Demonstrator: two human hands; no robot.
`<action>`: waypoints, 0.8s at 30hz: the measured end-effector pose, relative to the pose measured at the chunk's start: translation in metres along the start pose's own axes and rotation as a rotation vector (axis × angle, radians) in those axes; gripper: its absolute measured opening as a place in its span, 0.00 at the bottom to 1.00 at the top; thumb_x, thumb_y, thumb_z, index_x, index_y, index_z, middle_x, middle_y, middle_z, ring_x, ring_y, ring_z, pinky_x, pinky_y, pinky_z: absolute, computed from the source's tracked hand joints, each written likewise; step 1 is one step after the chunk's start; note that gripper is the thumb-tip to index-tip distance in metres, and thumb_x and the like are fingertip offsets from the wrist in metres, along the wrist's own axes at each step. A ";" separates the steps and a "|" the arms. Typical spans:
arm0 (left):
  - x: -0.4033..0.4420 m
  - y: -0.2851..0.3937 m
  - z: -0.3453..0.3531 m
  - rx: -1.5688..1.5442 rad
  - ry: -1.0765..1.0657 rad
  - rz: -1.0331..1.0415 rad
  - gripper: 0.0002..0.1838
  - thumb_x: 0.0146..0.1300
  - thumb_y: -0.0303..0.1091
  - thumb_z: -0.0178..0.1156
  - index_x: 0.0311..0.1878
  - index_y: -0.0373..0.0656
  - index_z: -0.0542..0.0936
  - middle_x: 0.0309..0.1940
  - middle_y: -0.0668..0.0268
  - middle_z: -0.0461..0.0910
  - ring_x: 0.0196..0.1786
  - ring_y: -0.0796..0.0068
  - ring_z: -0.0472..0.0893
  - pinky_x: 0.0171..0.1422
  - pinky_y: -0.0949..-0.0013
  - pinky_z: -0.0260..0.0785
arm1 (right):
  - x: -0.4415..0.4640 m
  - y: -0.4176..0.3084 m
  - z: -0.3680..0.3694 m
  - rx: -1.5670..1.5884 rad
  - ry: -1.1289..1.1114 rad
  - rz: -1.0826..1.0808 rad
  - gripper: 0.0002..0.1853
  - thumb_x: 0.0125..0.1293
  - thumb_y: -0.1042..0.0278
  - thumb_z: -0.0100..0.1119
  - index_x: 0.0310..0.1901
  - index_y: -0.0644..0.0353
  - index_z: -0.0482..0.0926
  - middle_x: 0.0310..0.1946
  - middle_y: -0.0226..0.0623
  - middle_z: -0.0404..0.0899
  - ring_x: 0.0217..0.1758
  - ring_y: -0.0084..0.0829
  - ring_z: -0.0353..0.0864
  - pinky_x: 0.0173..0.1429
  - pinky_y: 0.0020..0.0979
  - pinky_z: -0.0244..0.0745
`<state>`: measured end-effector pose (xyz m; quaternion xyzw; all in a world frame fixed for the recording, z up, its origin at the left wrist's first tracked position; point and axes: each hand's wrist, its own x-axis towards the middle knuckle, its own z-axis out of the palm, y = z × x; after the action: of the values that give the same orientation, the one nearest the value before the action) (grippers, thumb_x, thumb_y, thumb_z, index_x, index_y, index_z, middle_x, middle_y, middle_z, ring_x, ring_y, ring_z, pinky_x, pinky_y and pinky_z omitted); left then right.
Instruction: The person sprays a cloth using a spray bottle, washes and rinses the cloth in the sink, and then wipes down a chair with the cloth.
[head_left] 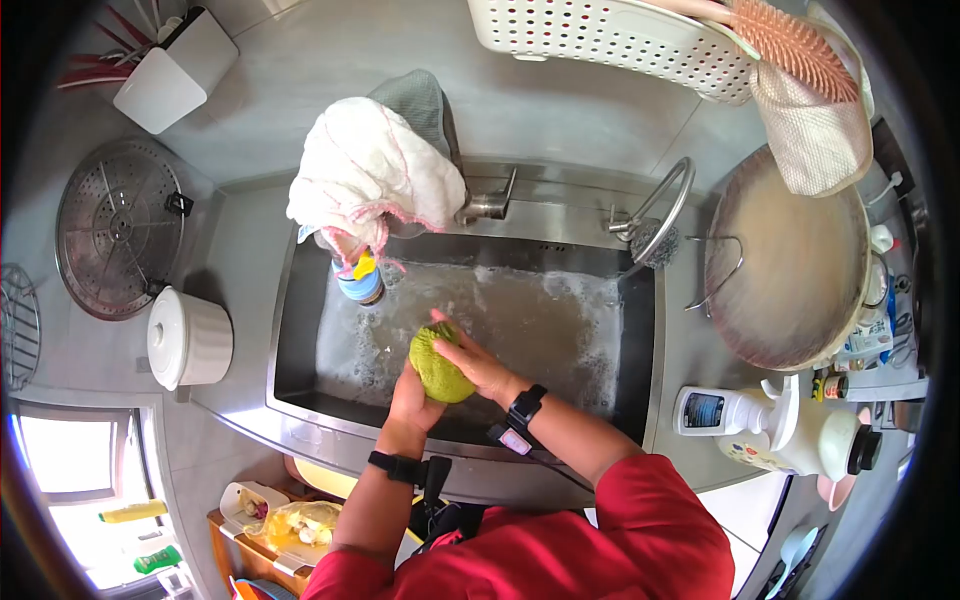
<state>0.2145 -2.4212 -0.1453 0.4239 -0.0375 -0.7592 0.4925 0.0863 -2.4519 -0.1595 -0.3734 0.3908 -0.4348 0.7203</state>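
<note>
Over the sink [655,350], both hands close round a bunched yellow-green cloth [440,368] with a rough surface. My left hand [412,402] cups it from below and the left side. My right hand [478,366] presses against it from the right, its fingers lying across the top. Parts of the fingers are hidden behind the cloth. Cloudy, foamy water [520,320] fills the sink beneath them. A blue-labelled bottle or can [360,284] stands at the sink's left back corner, below a hanging white towel [370,170].
A metal faucet [488,205] and a curved spout [680,190] rise behind the sink. On the left are a lidded white pot [188,338] and a perforated steamer plate [122,228]. To the right, a large round board [790,270] leans near white pump bottles [720,410].
</note>
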 end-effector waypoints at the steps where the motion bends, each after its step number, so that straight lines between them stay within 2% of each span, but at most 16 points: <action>1: -0.005 0.005 0.008 -0.067 -0.036 -0.015 0.24 0.76 0.52 0.40 0.66 0.51 0.70 0.62 0.63 0.74 0.63 0.61 0.75 0.67 0.54 0.68 | -0.002 -0.016 0.010 0.123 -0.110 0.022 0.33 0.70 0.56 0.58 0.71 0.61 0.62 0.66 0.38 0.67 0.65 0.28 0.68 0.69 0.31 0.64; 3: -0.016 0.014 0.022 -0.132 -0.076 -0.023 0.25 0.75 0.54 0.41 0.66 0.51 0.70 0.62 0.63 0.74 0.63 0.60 0.75 0.67 0.53 0.68 | 0.006 -0.028 0.013 0.245 -0.223 0.038 0.30 0.70 0.59 0.57 0.70 0.61 0.64 0.65 0.38 0.69 0.65 0.28 0.69 0.69 0.30 0.64; 5: -0.031 0.023 0.032 -0.098 -0.079 -0.101 0.27 0.72 0.57 0.48 0.66 0.50 0.70 0.62 0.63 0.74 0.64 0.58 0.74 0.66 0.51 0.68 | 0.015 -0.030 0.010 -0.020 -0.273 -0.133 0.21 0.70 0.67 0.54 0.62 0.64 0.73 0.57 0.37 0.76 0.59 0.26 0.74 0.65 0.28 0.68; 6: -0.037 0.026 0.035 -0.098 -0.074 -0.097 0.27 0.72 0.57 0.48 0.66 0.50 0.70 0.62 0.63 0.74 0.64 0.58 0.74 0.66 0.51 0.68 | 0.018 -0.029 0.010 -0.017 -0.278 -0.131 0.21 0.70 0.67 0.54 0.62 0.64 0.73 0.57 0.37 0.76 0.59 0.26 0.74 0.65 0.28 0.68; 8: -0.042 0.029 0.041 -0.078 -0.210 -0.186 0.30 0.68 0.54 0.58 0.65 0.47 0.69 0.61 0.60 0.75 0.63 0.56 0.75 0.62 0.53 0.71 | 0.026 -0.029 0.008 -0.260 -0.300 -0.155 0.17 0.68 0.65 0.56 0.54 0.66 0.77 0.48 0.38 0.81 0.52 0.28 0.78 0.60 0.30 0.71; 9: -0.038 0.029 0.033 -0.078 -0.209 -0.186 0.30 0.68 0.54 0.58 0.65 0.47 0.69 0.61 0.60 0.75 0.63 0.56 0.75 0.62 0.53 0.71 | 0.029 -0.028 0.007 -0.289 -0.323 -0.178 0.16 0.68 0.65 0.56 0.52 0.65 0.78 0.46 0.38 0.82 0.50 0.27 0.78 0.58 0.30 0.72; 11: -0.025 0.030 0.009 0.214 -0.261 -0.252 0.28 0.64 0.45 0.66 0.63 0.44 0.71 0.56 0.58 0.77 0.58 0.58 0.78 0.52 0.62 0.76 | 0.035 -0.028 0.004 -0.351 -0.391 -0.186 0.14 0.68 0.63 0.56 0.49 0.64 0.79 0.43 0.38 0.82 0.47 0.27 0.79 0.55 0.32 0.74; 12: -0.025 0.032 0.009 0.214 -0.261 -0.255 0.28 0.64 0.45 0.66 0.63 0.44 0.71 0.56 0.58 0.77 0.58 0.58 0.78 0.52 0.62 0.76 | 0.037 -0.032 0.003 -0.387 -0.437 -0.172 0.14 0.69 0.62 0.56 0.48 0.63 0.79 0.42 0.38 0.82 0.46 0.27 0.79 0.54 0.32 0.74; 14: -0.023 0.037 0.012 0.279 -0.287 -0.290 0.23 0.62 0.40 0.68 0.57 0.42 0.73 0.46 0.61 0.79 0.47 0.67 0.80 0.40 0.71 0.74 | 0.040 -0.040 0.003 -0.466 -0.428 -0.270 0.14 0.68 0.61 0.57 0.46 0.63 0.79 0.38 0.43 0.82 0.43 0.33 0.82 0.51 0.34 0.75; 15: -0.020 0.037 0.012 0.281 -0.288 -0.294 0.23 0.62 0.40 0.68 0.57 0.42 0.73 0.46 0.61 0.79 0.47 0.67 0.80 0.40 0.71 0.74 | 0.042 -0.047 0.005 -0.559 -0.436 -0.205 0.14 0.67 0.61 0.56 0.46 0.63 0.79 0.38 0.45 0.83 0.43 0.33 0.82 0.50 0.34 0.75; 16: -0.017 0.036 0.011 0.323 -0.293 -0.289 0.20 0.62 0.39 0.67 0.52 0.43 0.74 0.41 0.63 0.78 0.41 0.71 0.78 0.35 0.73 0.70 | 0.043 -0.050 0.006 -0.652 -0.443 -0.138 0.14 0.67 0.61 0.55 0.47 0.63 0.79 0.38 0.46 0.83 0.43 0.33 0.82 0.50 0.34 0.75; 17: -0.014 0.035 0.010 0.363 -0.297 -0.284 0.16 0.62 0.38 0.67 0.48 0.43 0.75 0.36 0.65 0.77 0.36 0.75 0.76 0.29 0.75 0.67 | 0.046 -0.045 0.005 -0.650 -0.439 -0.135 0.14 0.67 0.61 0.55 0.47 0.63 0.79 0.38 0.46 0.83 0.43 0.33 0.82 0.50 0.34 0.75; 18: -0.011 0.034 0.010 0.362 -0.296 -0.289 0.16 0.62 0.38 0.67 0.48 0.43 0.75 0.36 0.65 0.77 0.36 0.75 0.76 0.29 0.75 0.67 | 0.051 -0.035 0.003 -0.687 -0.398 -0.180 0.13 0.67 0.62 0.55 0.45 0.63 0.80 0.37 0.47 0.83 0.43 0.36 0.83 0.49 0.35 0.75; 21: 0.004 0.034 0.014 0.792 -0.095 -0.332 0.09 0.62 0.35 0.62 0.40 0.44 0.74 0.28 0.68 0.74 0.24 0.78 0.72 0.20 0.79 0.56 | 0.058 -0.009 -0.001 -0.758 -0.261 -0.183 0.13 0.67 0.63 0.53 0.44 0.62 0.80 0.37 0.49 0.82 0.43 0.41 0.83 0.49 0.36 0.75; 22: 0.004 0.031 0.017 0.794 -0.094 -0.333 0.09 0.62 0.35 0.62 0.40 0.44 0.74 0.28 0.68 0.74 0.24 0.78 0.72 0.20 0.79 0.56 | 0.057 -0.003 -0.001 -0.792 -0.163 -0.139 0.12 0.67 0.64 0.53 0.45 0.62 0.80 0.37 0.50 0.82 0.43 0.42 0.83 0.49 0.37 0.75; 24: 0.007 0.029 0.025 1.152 0.064 -0.234 0.08 0.62 0.35 0.61 0.39 0.44 0.74 0.27 0.67 0.74 0.22 0.79 0.71 0.19 0.80 0.54 | 0.055 -0.003 -0.005 -0.723 -0.155 -0.136 0.14 0.68 0.63 0.53 0.48 0.61 0.79 0.42 0.50 0.82 0.46 0.41 0.83 0.51 0.37 0.74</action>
<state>0.2173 -2.4502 -0.1198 0.6472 -0.3822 -0.6524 0.0967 0.0980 -2.5046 -0.1724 -0.6606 0.4376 -0.2859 0.5389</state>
